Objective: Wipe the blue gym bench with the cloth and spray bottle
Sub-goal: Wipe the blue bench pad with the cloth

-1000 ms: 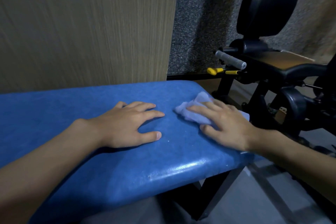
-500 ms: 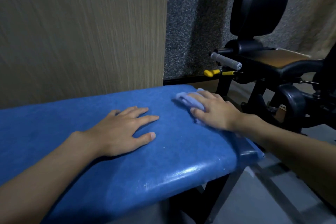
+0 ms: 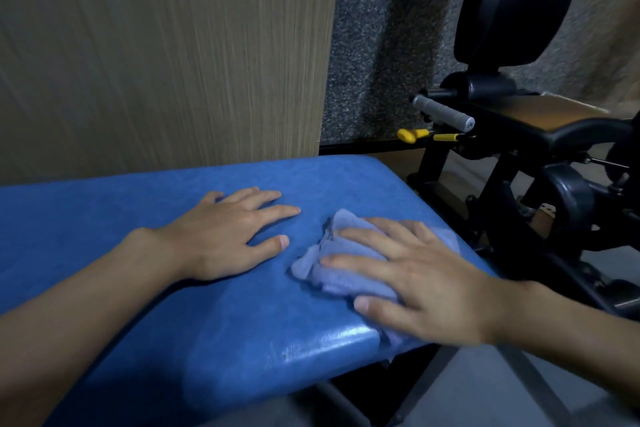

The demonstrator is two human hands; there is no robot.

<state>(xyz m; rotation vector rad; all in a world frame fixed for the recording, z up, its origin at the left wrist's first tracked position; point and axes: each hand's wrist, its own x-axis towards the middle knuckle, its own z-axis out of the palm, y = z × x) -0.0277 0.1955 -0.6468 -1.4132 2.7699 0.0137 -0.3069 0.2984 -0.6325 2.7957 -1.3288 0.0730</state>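
A gym: a blue padded bench (image 3: 145,218) stands beside a black exercise machine (image 3: 540,149) with yellow adjustment pins (image 3: 412,135).

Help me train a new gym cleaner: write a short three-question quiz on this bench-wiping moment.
1. True or false: the left hand lies flat on the bench, holding nothing.
2. The cloth under the right hand is near the bench's: A) far left end, B) right end, C) underside.
3. Fill in: the knob on the machine behind the bench is coloured ____.

Key: 1 true; 2 B; 3 yellow.
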